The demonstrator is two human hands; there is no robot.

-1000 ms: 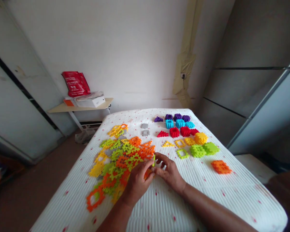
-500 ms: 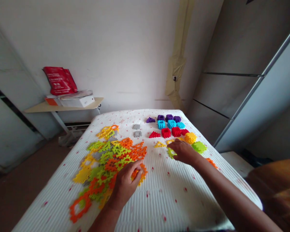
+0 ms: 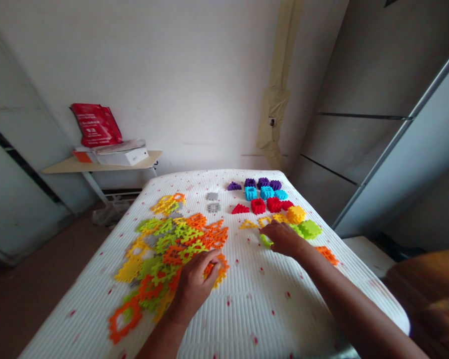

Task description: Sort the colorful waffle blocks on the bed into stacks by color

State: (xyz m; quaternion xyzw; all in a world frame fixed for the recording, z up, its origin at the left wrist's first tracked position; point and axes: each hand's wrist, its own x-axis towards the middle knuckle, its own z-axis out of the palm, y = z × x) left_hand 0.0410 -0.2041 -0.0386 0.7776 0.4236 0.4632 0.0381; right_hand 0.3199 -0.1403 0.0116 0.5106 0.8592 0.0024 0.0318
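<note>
My right hand (image 3: 283, 238) reaches over the right half of the bed-like padded surface, its fingers bent down over a green interlocking piece (image 3: 266, 240) that they partly cover. Just beyond it lie yellow interlocking pieces (image 3: 264, 221). My left hand (image 3: 197, 279) rests at the near right edge of a loose heap of orange, green, yellow and grey interlocking pieces (image 3: 172, 254). Its fingers are curled, with thumb and forefinger close together, and anything inside them is hidden. An orange piece (image 3: 223, 269) lies right behind those fingers.
Sorted rows of purple (image 3: 264, 182), light blue (image 3: 250, 193) and red pieces (image 3: 258, 206) stand at the far right. A yellow stack (image 3: 296, 214), green stack (image 3: 310, 229) and orange pieces (image 3: 327, 255) lie rightward. Two grey pieces (image 3: 213, 207) lie centrally.
My right hand has drawn slightly nearer and lower over the green piece, covering more of it. More of the yellow, green and orange pieces beside it shows. My left hand has barely moved.
</note>
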